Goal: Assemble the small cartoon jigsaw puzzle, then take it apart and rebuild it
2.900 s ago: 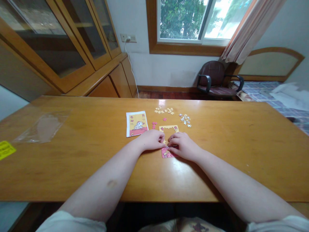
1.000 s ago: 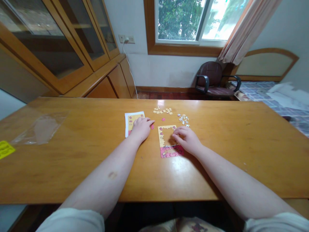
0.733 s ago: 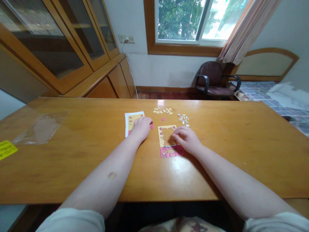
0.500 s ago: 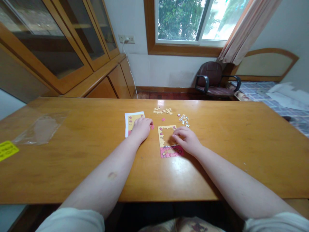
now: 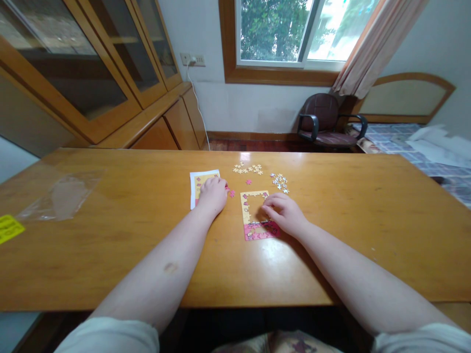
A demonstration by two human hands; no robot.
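Observation:
My left hand [image 5: 214,195] lies over the right side of a printed picture sheet [image 5: 193,190], its fingers closed, with a pink puzzle piece [image 5: 227,189] showing at the fingertips. Just beside it lies another pink puzzle piece [image 5: 232,194]. A partly assembled jigsaw puzzle [image 5: 250,232], yellow above and pink below, has an open middle where the table shows through. At its right edge rests my right hand [image 5: 286,212], fingers loosely bent and thumb apart from them; I see nothing held in it. The hand covers part of the puzzle's right side.
Yellow puzzle pieces [image 5: 253,169] lie beyond the puzzle, with a lone pink piece [image 5: 249,182] nearer. Pale pieces [image 5: 280,182] are heaped to the right. A clear plastic bag [image 5: 64,196] and a yellow label [image 5: 10,228] lie at the table's left. A chair [image 5: 324,120] stands beyond the table.
My left hand has shifted slightly left, uncovering more of the pink pieces beside its fingertips. My right hand stays where it was at the puzzle.

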